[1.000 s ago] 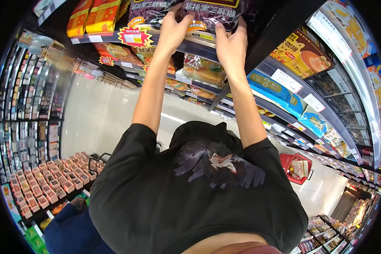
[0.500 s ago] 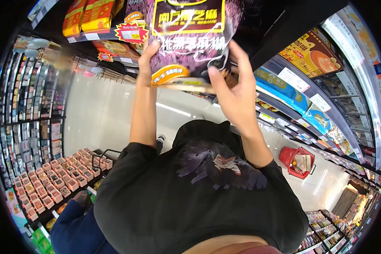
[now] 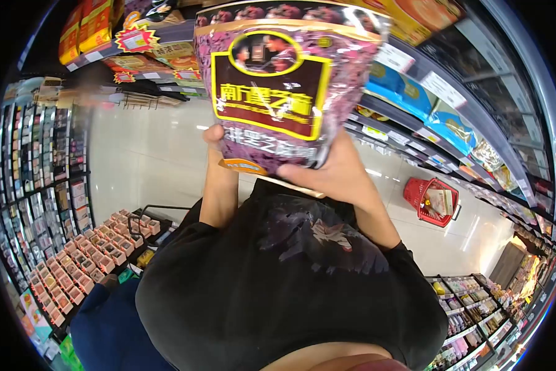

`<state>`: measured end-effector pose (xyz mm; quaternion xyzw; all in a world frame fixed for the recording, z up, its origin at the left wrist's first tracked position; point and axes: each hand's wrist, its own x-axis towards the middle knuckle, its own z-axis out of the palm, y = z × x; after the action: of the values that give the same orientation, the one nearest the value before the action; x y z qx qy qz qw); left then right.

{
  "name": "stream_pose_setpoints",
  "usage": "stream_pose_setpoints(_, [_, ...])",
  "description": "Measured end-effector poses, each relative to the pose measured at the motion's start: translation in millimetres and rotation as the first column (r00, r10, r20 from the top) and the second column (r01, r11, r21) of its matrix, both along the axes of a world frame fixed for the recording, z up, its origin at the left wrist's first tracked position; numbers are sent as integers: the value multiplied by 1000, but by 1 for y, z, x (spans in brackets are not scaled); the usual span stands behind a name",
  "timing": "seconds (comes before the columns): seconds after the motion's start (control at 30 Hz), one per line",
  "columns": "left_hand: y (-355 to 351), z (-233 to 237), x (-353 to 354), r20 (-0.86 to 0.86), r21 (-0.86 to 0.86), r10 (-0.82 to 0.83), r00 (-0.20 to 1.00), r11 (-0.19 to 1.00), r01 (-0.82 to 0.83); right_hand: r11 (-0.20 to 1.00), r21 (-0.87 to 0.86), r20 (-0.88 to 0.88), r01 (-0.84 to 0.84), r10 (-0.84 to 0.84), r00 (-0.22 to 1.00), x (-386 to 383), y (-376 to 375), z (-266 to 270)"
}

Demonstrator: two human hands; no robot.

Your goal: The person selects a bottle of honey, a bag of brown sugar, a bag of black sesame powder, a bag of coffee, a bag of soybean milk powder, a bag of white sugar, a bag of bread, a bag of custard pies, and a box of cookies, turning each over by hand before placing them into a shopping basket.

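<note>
A large purple bag (image 3: 272, 93) with a yellow-framed label is held up in front of my chest, its printed face toward me. My left hand (image 3: 215, 139) grips its lower left side, the thumb showing at the edge and the other fingers hidden behind the bag. At the lower right corner my right hand (image 3: 333, 170) is closed on the bag, thumb across its front. The bag hides part of the shelf behind it.
Shelves with blue packets (image 3: 398, 93) run along the right, and orange packets (image 3: 95, 28) stand at the upper left. A red basket (image 3: 420, 201) with items rests on the floor at the right. Beside pink boxes (image 3: 74, 260) at the lower left is a person in dark blue (image 3: 114, 328).
Both hands have brought the purple bag lower and closer to my chest, so more of its front shows. The shelves and basket have shifted in the view.
</note>
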<state>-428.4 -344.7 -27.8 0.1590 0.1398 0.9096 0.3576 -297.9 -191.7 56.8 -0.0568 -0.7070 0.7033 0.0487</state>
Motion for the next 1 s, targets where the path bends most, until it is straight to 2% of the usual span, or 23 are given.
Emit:
stream_pose_setpoints(0.03, [12, 13, 17, -20, -78, -19, 1000, 997, 18, 990, -101, -104, 101, -112, 988, 16, 12, 4])
stream_pose_setpoints(0.07, [25, 24, 36, 26, -168, -52, 998, 984, 56, 994, -106, -48, 39, -44, 998, 36, 36, 8])
stream_pose_setpoints(0.13, [54, 41, 73, 50, -369, -137, 989, 918, 146, 956, -229, 61, 184, -174, 983, 81, 73, 4])
stream_pose_setpoints(0.2, [96, 45, 112, 173, -396, -257, 951, 866, 306, 934, -252, 91, 252, -236, 967, 130, 118, -20])
stream_pose_setpoints(0.23, [118, 49, 134, 122, -394, -273, 954, 869, 299, 883, -337, 113, 328, -308, 945, 155, 135, -29])
stream_pose_setpoints(0.3, [158, 53, 173, 13, -370, -316, 949, 880, 298, 866, -383, 20, 323, -342, 939, 198, 165, -31])
stream_pose_setpoints(0.47, [208, 64, 242, 64, -343, -414, 908, 846, 409, 813, -461, 49, 357, -378, 925, 277, 209, -31])
stream_pose_setpoints(0.53, [219, 66, 255, -151, -454, -351, 924, 855, 251, 802, -461, 33, 380, -412, 910, 296, 222, -35])
stream_pose_setpoints(0.57, [229, 66, 257, -284, -413, -244, 927, 904, 112, 799, -439, 36, 411, -442, 896, 306, 229, -37])
stream_pose_setpoints(0.6, [235, 66, 254, -347, -398, -217, 912, 915, 67, 793, -418, 41, 444, -472, 881, 314, 233, -39])
stream_pose_setpoints(0.63, [237, 70, 254, -442, -456, -184, 878, 889, -43, 782, -417, 45, 464, -492, 869, 319, 237, -37])
stream_pose_setpoints(0.67, [239, 73, 254, -536, -495, -160, 829, 855, -155, 785, -349, 33, 512, -535, 844, 323, 239, -33])
stream_pose_setpoints(0.7, [236, 72, 256, -662, -566, -192, 724, 761, -316, 808, -226, 116, 545, -533, 838, 328, 243, -27])
stream_pose_setpoints(0.73, [235, 74, 263, -662, -569, -212, 719, 766, -299, 819, -99, 203, 566, -540, 817, 334, 245, -24])
stream_pose_setpoints(0.8, [232, 76, 281, -768, -575, -350, 536, 746, -336, 730, -62, 50, 680, -678, 733, 328, 235, -29])
stream_pose_setpoints(0.87, [241, 77, 302, -731, -665, -587, 349, 729, -166, 664, 359, 152, 656, -735, 661, 333, 223, -25])
stream_pose_setpoints(0.9, [248, 69, 313, -739, -666, -603, 299, 720, -195, 642, 401, 56, 654, -730, 681, 331, 213, -17])
stream_pose_setpoints(0.93, [253, 55, 324, -743, -669, -623, 246, 708, -226, 635, 426, 112, 645, -744, 659, 330, 205, -13])
stream_pose_setpoints(0.97, [261, 33, 329, -707, -667, -591, 389, 740, -87, 639, 494, 166, 590, -736, 657, 331, 199, -14])
stream_pose_setpoints(1.0, [260, 17, 330, -705, -668, -600, 378, 741, -71, 638, 554, 215, 535, -731, 648, 333, 194, -15])
